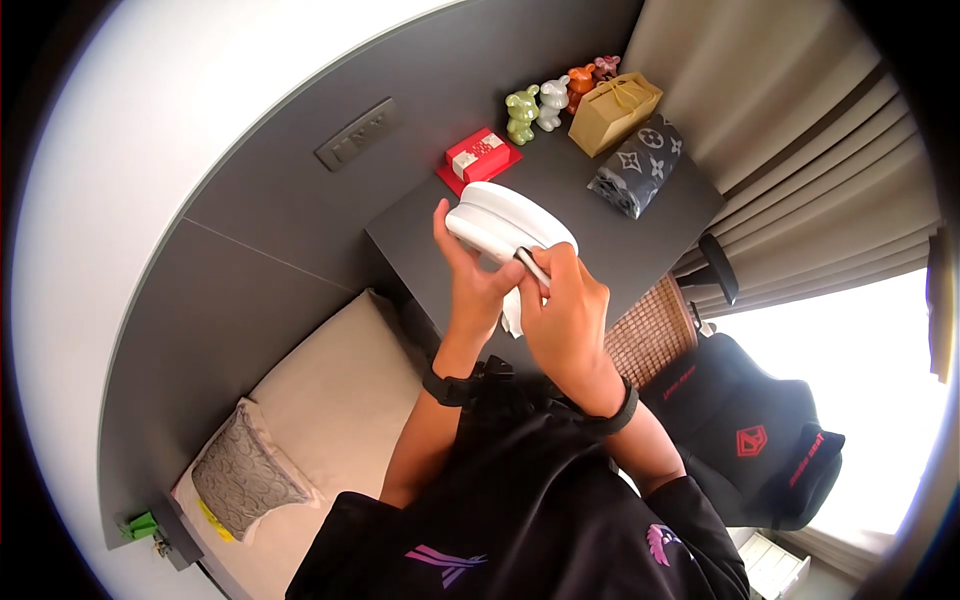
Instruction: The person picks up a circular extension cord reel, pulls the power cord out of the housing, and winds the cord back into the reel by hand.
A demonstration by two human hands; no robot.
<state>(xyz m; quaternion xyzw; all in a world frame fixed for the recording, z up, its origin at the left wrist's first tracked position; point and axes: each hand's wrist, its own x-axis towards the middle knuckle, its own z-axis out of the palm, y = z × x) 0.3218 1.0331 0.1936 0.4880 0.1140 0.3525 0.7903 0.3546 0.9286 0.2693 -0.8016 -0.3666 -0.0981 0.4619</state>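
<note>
A white rounded object (510,222), like a thick oval case, is held up over the grey desk. My left hand (478,285) grips its left side, with the thumb below and the fingers around the edge. On the right, my right hand (565,310) is closed on a small light strip with a dark end (530,264), against the underside of the white object. A white piece (512,313) hangs down between my hands; what it is cannot be made out.
On the grey desk (640,245) stand a red box (478,158), several bear figurines (521,115), a tan paper bag (612,112) and a dark patterned bundle (640,168). A black chair (745,430) is at the right, a bed (340,400) at the left.
</note>
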